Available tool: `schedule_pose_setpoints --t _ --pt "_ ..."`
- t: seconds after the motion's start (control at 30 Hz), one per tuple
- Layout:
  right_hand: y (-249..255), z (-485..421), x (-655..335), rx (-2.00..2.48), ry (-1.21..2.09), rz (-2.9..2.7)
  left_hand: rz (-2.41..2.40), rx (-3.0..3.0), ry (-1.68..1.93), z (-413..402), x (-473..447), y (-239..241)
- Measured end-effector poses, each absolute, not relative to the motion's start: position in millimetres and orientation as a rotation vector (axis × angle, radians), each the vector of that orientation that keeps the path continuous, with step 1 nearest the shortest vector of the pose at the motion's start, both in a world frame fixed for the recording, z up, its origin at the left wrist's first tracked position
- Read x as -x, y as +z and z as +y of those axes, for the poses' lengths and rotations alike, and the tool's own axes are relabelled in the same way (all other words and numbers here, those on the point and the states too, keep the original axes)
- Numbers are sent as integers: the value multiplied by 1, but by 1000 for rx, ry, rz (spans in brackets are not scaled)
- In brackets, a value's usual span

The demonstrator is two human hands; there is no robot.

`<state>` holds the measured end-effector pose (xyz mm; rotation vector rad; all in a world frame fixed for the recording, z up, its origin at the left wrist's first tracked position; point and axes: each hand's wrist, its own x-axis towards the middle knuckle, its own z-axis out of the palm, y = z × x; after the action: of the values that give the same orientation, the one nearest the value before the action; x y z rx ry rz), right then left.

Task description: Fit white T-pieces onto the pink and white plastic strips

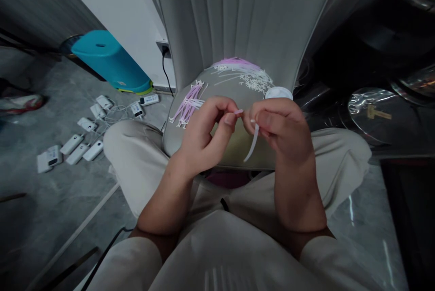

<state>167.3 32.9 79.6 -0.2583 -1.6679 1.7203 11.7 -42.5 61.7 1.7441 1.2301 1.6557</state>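
My left hand (204,137) and my right hand (280,130) meet in front of me above a grey upholstered chair seat (226,83). A short pink plastic tip (239,111) pokes out of my left fingers. A thin white plastic strip (253,143) hangs down from my right fingertips. Behind my hands, a bundle of pink and white strips (186,106) lies on the seat. A heap of small white cut pieces (243,71) and pink strips (231,61) sits farther back. A round white lid (278,93) lies just beyond my right hand.
My beige-clothed legs (129,146) flank the chair. On the grey floor at left lie several white devices (81,139) with cables, beside a teal plastic container (108,62). A pleated chair back (238,10) rises ahead. A shiny round disc (377,114) stands at right.
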Motion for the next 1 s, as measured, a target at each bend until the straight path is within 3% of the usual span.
schedule_pose_setpoints --t 1.0 --pt "85 18 -151 335 1664 -1760 1179 -1914 1972 -40 -17 57"
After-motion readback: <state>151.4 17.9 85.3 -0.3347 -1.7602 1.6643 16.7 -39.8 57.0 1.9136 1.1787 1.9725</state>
